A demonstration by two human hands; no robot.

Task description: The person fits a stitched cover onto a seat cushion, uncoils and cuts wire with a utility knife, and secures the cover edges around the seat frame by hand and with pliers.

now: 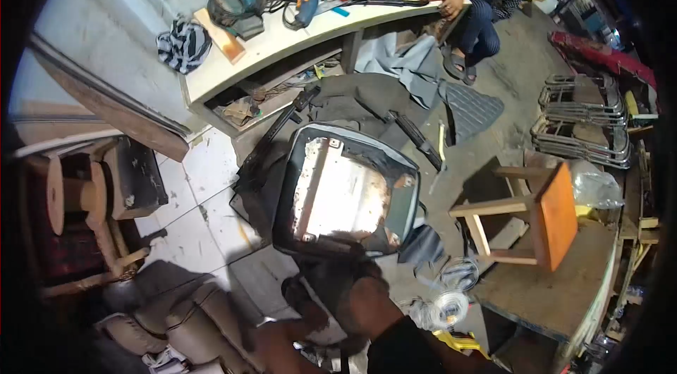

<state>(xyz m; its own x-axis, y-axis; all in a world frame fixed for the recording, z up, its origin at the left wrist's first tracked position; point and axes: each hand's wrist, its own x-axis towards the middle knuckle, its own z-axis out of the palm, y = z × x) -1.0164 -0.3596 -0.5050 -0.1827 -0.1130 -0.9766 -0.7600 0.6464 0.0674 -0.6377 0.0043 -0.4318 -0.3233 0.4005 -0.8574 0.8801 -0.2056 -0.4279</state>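
A seat pan [345, 194] with a dark padded rim and a worn, rusty, brightly lit plate in its middle lies on dark cloth near the centre. My right hand [363, 281] is at its lower edge, in deep shadow; whether it grips the rim cannot be made out. Lower and further left, my left hand [303, 298] is dark and blurred, below the seat's near left corner, with its fingers unclear. Dark legs or bars [416, 138] stick out beyond the seat.
A curved workbench [282, 46] carries a blue drill [305, 4] and other tools. A seated person [479, 14] rests an arm on it. An orange-topped stool [553, 215] lies tipped at right, below stacked metal frames [582, 120]. Brown cushions [204, 321] and wire coils [448, 307] are nearby.
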